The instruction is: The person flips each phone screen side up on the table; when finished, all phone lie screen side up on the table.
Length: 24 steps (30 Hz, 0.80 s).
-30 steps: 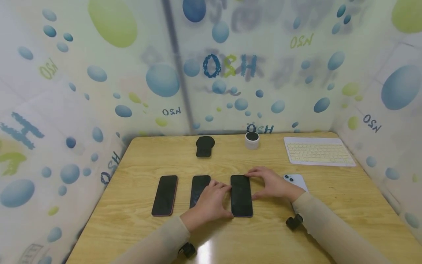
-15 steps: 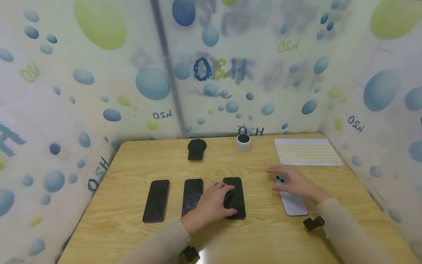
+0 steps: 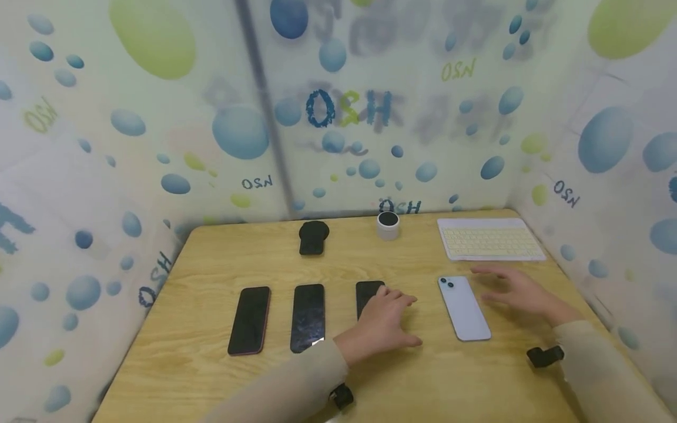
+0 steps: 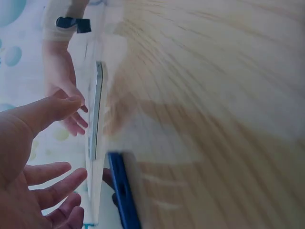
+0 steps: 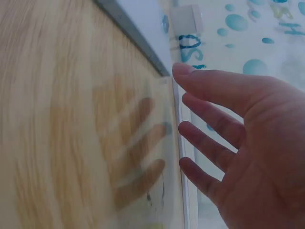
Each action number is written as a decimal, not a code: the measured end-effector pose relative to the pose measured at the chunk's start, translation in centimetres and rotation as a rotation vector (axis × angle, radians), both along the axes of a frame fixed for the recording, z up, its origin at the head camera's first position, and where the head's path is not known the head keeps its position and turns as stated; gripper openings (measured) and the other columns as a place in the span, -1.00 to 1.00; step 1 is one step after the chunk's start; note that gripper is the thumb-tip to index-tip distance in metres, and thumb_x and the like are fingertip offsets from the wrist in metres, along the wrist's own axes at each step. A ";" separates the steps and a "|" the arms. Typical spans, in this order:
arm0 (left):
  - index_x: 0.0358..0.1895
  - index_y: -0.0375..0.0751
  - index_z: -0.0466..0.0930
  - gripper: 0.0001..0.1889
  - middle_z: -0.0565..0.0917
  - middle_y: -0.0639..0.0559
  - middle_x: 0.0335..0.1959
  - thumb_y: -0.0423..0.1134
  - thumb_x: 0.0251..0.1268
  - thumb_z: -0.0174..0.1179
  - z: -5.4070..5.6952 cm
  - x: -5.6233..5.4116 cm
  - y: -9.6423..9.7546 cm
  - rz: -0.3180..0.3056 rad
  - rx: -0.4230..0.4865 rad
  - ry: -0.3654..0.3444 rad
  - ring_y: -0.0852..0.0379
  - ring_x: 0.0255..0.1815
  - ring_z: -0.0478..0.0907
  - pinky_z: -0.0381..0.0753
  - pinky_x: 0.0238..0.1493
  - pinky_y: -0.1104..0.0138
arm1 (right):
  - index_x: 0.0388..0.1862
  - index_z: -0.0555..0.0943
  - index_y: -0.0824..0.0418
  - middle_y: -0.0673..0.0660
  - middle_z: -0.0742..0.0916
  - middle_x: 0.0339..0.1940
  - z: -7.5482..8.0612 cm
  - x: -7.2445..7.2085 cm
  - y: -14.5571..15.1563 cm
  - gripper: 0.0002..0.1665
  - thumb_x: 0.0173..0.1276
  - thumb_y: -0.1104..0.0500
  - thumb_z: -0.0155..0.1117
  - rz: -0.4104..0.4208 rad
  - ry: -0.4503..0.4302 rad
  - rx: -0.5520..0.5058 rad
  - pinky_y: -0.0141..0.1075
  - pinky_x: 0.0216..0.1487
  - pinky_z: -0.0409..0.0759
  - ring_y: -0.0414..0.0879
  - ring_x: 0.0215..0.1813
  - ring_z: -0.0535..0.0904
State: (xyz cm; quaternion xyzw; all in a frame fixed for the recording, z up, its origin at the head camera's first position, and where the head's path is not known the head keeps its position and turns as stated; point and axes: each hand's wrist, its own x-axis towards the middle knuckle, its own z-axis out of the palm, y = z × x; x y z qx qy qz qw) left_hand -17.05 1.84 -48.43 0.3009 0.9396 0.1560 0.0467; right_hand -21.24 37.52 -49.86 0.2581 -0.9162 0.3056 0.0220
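Note:
In the head view a light blue phone (image 3: 465,309) lies camera side up on the table, between my two hands. My left hand (image 3: 379,324) hovers over a dark phone (image 3: 368,294) and hides most of it, fingers spread toward the blue one. To the right of the blue phone is my right hand (image 3: 520,292), its thumb and fingers apart and holding nothing. The left wrist view shows the blue phone's edge (image 4: 96,114) beyond my fingers. In the right wrist view my fingers stand apart from the blue phone (image 5: 143,28).
Two more dark phones, a red-edged one (image 3: 250,321) and a black one (image 3: 308,317), lie to the left. Along the back are a black stand (image 3: 313,238), a small white round device (image 3: 388,227) and a white keyboard (image 3: 489,239). Patterned walls enclose the table (image 3: 185,376).
My right hand has left the dark phone's side and passed over the blue phone to its right. My left hand has moved right across the dark phone. The head view has shifted slightly.

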 end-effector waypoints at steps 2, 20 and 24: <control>0.40 0.14 0.53 -0.15 0.64 0.24 0.22 0.37 -0.01 0.49 -0.3 -0.1 1.0 0.003 -0.013 0.004 0.17 0.16 0.40 0.51 0.09 0.35 | 0.35 0.60 0.19 0.22 0.69 0.31 -0.2 -0.2 0.4 -0.34 0.28 0.11 0.55 0.008 -0.003 -0.007 -0.78 0.29 0.10 -0.61 0.35 0.31; 0.35 0.10 0.57 -0.11 0.60 0.22 0.25 0.40 -0.10 0.53 -1.3 -0.1 6.7 0.083 0.045 0.001 0.19 0.19 0.36 0.44 0.10 0.38 | 0.37 0.60 0.00 0.09 0.65 0.38 -1.1 -0.8 0.4 -0.26 0.20 -0.01 0.61 0.005 -0.103 0.008 -0.71 0.35 0.08 -0.13 0.44 0.43; 0.35 0.09 0.57 -0.10 0.59 0.23 0.25 0.39 -0.12 0.54 -1.4 -0.2 7.2 0.089 0.044 -0.035 0.21 0.16 0.35 0.44 0.09 0.40 | 0.37 0.60 -0.04 0.11 0.63 0.40 -1.0 -0.8 0.2 -0.26 0.19 -0.02 0.61 -0.007 -0.109 0.050 -0.12 0.48 0.28 0.18 0.44 0.41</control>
